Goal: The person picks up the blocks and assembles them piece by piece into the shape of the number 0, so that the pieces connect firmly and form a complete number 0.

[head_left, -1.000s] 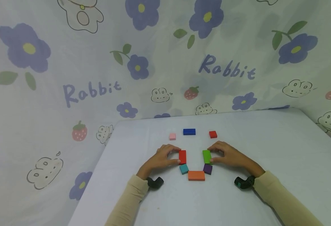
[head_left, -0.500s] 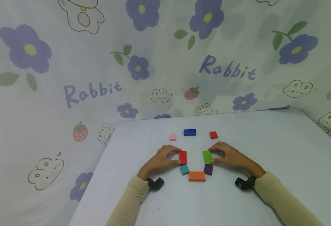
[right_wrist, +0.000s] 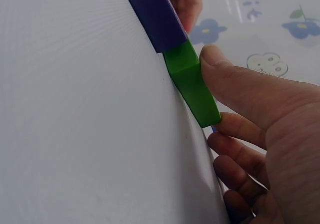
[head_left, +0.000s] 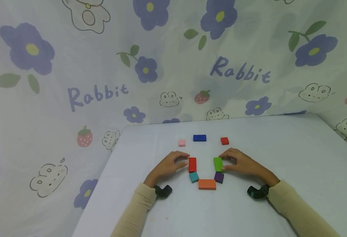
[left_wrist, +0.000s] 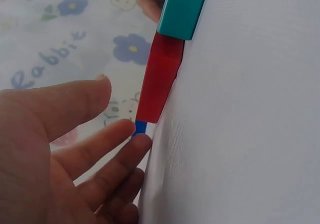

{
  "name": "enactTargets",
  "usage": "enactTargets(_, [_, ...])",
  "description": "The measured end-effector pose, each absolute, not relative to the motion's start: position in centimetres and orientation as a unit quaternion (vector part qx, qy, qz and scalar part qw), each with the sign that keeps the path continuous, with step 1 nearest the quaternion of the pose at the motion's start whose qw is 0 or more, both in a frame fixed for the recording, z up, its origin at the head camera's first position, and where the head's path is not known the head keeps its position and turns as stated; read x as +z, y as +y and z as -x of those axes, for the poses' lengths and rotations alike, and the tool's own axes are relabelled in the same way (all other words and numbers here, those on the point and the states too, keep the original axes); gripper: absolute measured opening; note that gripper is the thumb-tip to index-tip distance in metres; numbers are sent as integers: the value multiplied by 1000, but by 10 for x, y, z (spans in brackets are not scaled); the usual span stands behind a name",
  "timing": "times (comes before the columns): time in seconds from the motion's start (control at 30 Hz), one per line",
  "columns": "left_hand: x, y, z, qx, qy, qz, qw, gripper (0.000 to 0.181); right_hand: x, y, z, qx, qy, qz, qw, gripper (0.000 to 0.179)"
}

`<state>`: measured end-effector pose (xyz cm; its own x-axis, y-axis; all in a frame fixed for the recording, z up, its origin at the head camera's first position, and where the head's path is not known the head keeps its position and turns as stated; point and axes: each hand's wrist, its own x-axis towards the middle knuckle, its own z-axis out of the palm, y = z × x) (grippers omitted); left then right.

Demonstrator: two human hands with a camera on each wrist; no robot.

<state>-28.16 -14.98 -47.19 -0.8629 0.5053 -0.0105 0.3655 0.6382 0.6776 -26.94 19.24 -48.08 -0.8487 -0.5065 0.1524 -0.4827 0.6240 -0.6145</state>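
My left hand (head_left: 171,163) is just left of the red rectangular block (head_left: 192,164), thumb and fingers spread apart. In the left wrist view a gap shows between the thumb (left_wrist: 82,103) and that block. The green rectangular block (head_left: 218,164) is pinched lengthwise by my right hand (head_left: 241,163), thumb at its near end and index finger at its far end. A teal block (head_left: 194,177) adjoins the red one's near end, and a dark purple block (head_left: 219,177) adjoins the green one. Between these two, nearest me, lies an orange rectangular block (head_left: 207,184).
Farther back on the white table (head_left: 265,138) lie a pink block (head_left: 181,143), a blue rectangular block (head_left: 199,138) and a small red block (head_left: 225,141). A patterned curtain (head_left: 102,65) hangs behind the table's back edge.
My left thumb and fingers have come off the red rectangular block, which stays in place. The right hand keeps its pinch on the green block.
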Motion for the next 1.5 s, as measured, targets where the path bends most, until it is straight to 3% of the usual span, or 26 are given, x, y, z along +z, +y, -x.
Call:
enactTargets(0.2, [-470,-156,286,386,896,-206,78,31,-478,189,272,-339,896,285,17,53])
enactTargets(0.5, [-465,-169,297,419,902,-110,1,18,-484,192,272,-333,903,272,17,54])
enactTargets(0.7, [-464,-168,317,403,911,-85,-16,23,-487,198,269,-336,903,267,19,55])
enactTargets(0.97, [-458,-171,340,384,917,-104,13,37,-486,196,269,-344,899,271,22,54])
enactTargets(1.5, [-461,-148,353,335,934,-99,70,42,-486,194,270,-346,897,274,19,53])
